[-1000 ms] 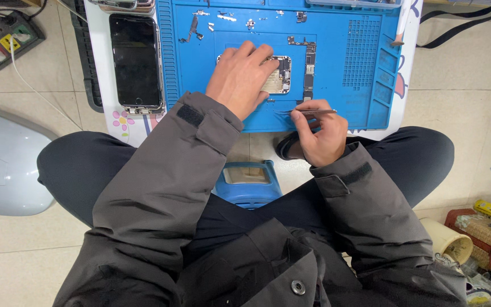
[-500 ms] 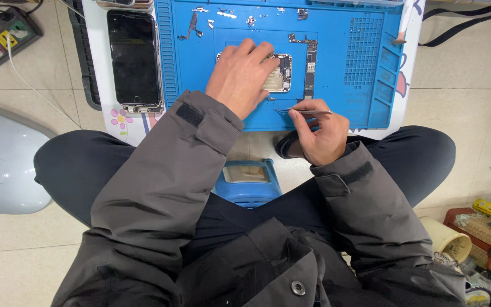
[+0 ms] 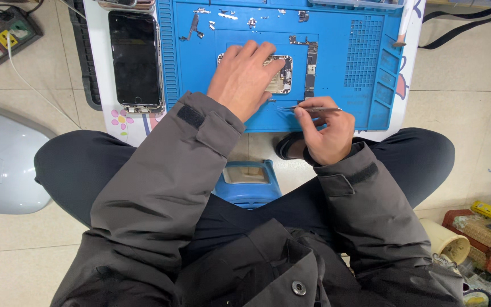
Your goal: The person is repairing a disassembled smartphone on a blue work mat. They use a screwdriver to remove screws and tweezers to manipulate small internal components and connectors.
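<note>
tweezers pinched in the right hand fingers lie crosswise, tips pointing left toward the opened phone pressed flat under the left hand, near the blue mat's front edge.

**Colours on and around the repair mat**

The silicone repair mat is bright blue, ribbed along its left edge and gridded with small squares toward its right edge. The opened phone body shows silver and dull gold inside. The tweezers are plain silver. Beside the mat's left edge, the phone screen is glossy black with a silver rim. The table is white, with pink and yellow flowers at its near left corner. Jacket sleeves are dark grey; the stool is blue; the floor is cream tile.
</note>
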